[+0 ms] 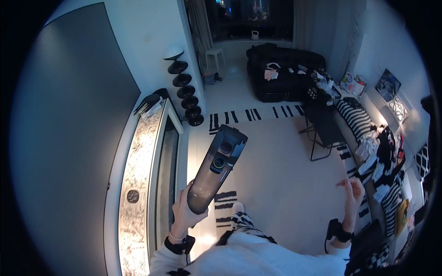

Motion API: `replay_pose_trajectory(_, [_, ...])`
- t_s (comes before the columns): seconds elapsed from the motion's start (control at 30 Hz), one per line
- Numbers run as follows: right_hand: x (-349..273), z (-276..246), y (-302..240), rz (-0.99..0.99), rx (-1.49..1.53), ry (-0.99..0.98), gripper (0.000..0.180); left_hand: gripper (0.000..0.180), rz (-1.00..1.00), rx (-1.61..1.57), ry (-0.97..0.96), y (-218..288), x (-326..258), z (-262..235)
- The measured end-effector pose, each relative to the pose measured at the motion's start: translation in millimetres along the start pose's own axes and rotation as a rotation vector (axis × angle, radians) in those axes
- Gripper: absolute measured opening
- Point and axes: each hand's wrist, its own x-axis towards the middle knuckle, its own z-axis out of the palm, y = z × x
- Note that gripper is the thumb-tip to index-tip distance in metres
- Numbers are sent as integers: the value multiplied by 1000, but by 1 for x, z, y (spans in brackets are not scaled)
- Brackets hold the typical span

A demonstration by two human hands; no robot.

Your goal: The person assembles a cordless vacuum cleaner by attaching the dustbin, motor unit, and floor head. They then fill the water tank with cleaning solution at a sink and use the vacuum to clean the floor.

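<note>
A large grey panel (69,138) fills the left wall. A pale rug (276,161) with black stripes covers the floor; beyond it stands a black sofa (276,93) strewn with clothes. The white-patterned counter (139,156) runs along the left, and a black folding table (324,126) stands at the rug's right. The dark translucent canister (205,184) is held tilted beside the counter, any lettering too small to read. The left hand (182,214) wraps its lower end; the right hand (353,191), fingers loosely bent, looks unladen.
</note>
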Motion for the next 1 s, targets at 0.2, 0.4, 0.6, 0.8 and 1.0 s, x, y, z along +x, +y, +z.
replay_pose_trajectory(0.2, [253, 166, 100, -8, 53, -50, 11, 96, -100, -61, -7, -57, 240, 53])
replay_pose_trajectory(0.4, [509, 376, 215, -260, 5, -651, 8, 94, -61, -125, 115, -172, 471, 126])
replay_pose_trajectory(0.6, [706, 439, 346, -32, -90, -512, 9, 94, -44, -124, 83, -239, 754, 195])
replay_pose_trajectory(0.8, [828, 389, 471, 400, -278, -73, 8, 100, 38, -130, 11, -270, 1031, 293])
replay_pose_trajectory(1.0, [1065, 452, 620, 261, -376, -85, 7, 96, 7, -210, 45, -315, 1261, 393])
